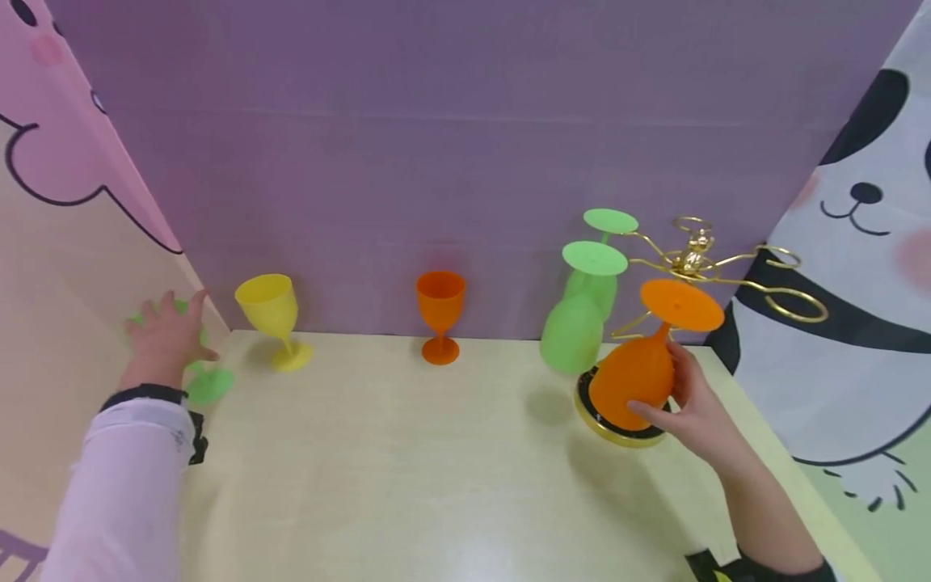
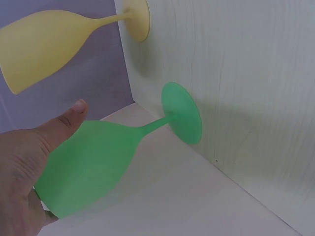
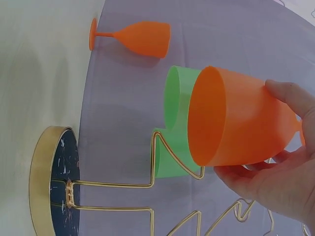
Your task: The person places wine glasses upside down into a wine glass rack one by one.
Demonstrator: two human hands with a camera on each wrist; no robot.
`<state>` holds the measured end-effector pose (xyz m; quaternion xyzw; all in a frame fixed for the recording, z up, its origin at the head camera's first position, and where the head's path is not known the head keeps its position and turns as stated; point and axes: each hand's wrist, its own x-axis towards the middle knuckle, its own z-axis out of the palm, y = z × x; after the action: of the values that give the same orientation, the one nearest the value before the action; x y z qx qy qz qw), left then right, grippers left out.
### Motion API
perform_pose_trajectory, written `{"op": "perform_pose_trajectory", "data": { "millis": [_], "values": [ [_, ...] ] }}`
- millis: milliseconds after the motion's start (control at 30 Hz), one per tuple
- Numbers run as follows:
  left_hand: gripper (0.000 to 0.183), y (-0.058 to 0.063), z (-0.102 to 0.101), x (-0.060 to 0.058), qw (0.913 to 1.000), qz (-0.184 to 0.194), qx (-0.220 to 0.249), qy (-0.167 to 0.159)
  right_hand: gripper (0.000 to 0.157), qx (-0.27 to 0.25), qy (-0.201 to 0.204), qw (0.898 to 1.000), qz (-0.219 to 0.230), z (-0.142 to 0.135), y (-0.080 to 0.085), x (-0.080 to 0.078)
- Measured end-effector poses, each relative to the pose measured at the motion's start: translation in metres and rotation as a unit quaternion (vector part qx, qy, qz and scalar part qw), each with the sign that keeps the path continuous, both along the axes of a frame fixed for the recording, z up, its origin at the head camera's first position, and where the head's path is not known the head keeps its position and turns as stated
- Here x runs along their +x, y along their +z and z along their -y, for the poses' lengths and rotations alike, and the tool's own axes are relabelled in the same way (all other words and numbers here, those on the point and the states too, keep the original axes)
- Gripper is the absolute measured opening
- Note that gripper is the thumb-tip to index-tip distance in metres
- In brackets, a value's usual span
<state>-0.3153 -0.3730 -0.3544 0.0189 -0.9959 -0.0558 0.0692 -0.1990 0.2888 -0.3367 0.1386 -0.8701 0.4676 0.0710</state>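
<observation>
My right hand (image 1: 698, 412) grips an orange goblet (image 1: 633, 380) by its bowl, upside down with the foot uppermost, in front of a gold wire rack (image 1: 694, 260). Two green goblets (image 1: 570, 335) hang inverted on the rack's left arms. At far left, my left hand (image 1: 166, 339) has its fingers spread around the bowl of another green goblet (image 2: 93, 167), which stands upright on its foot. In the left wrist view the thumb lies along one side of that bowl, with fingertips near the rim on the other.
A yellow goblet (image 1: 271, 311) stands upright at the table's back left, and an orange goblet (image 1: 440, 303) stands near the back middle. The rack's round black and gold base (image 3: 51, 182) rests on the pale table (image 1: 407, 469). Printed side panels and a purple backdrop (image 1: 436, 162) border the table.
</observation>
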Motion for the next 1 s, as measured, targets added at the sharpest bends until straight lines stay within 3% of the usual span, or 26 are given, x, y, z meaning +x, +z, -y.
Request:
{"op": "perform_pose_trajectory", "data": {
  "millis": [200,767,867,1000],
  "values": [
    [0.116,0.0,0.006,0.004,0.9997,0.01,0.008,0.022,0.088,-0.002,0.008,1.0,-0.003,-0.001,0.0,0.001],
    [0.087,0.008,0.001,0.011,0.9991,0.038,0.019,-0.007,0.089,-0.006,0.016,1.0,0.009,-0.006,-0.004,-0.001],
    [0.085,0.008,0.0,0.012,0.999,0.039,0.021,-0.005,0.088,0.0,0.012,1.0,0.003,-0.007,-0.003,0.0],
    [0.083,0.008,-0.002,0.012,0.9991,0.034,0.026,-0.004,0.085,-0.006,0.009,0.999,-0.04,-0.01,0.001,0.001]
  ]
}}
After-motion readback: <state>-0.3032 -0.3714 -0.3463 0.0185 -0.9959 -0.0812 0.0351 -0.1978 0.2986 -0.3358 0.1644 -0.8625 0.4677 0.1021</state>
